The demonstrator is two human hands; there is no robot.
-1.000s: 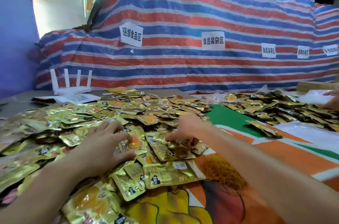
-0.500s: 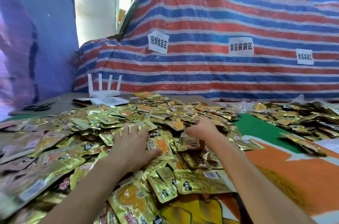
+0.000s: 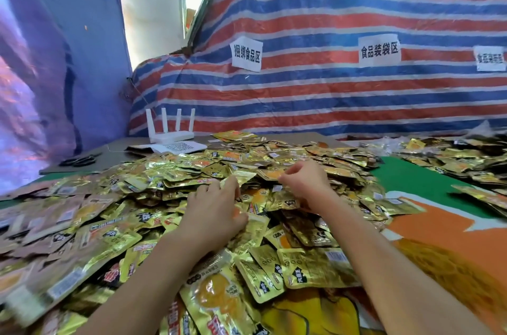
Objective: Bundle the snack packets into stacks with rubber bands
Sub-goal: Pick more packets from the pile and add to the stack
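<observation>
A big heap of gold foil snack packets (image 3: 153, 192) covers the table in front of me. My left hand (image 3: 216, 211) lies on the heap's middle, fingers close together, thumb pressed on the packets under it. Just right of it and a little farther away, my right hand (image 3: 304, 181) has its fingers curled and pinches a gold-and-orange packet (image 3: 270, 174) at its tips. A tangle of yellowish rubber bands (image 3: 444, 266) lies on the orange cloth at the right, beside my right forearm. No bundled stack is visible.
A second heap of packets (image 3: 452, 161) lies at the far right. A white router (image 3: 170, 131), a QR-code sheet (image 3: 178, 146) and black scissors (image 3: 79, 160) sit at the back left. A striped tarp wall (image 3: 329, 93) with paper labels closes the back.
The view has swung left and moved closer. Both hands have moved farther into the heap; my left hand's fingers have drawn together and my right hand has lifted a little, pinching a packet.
</observation>
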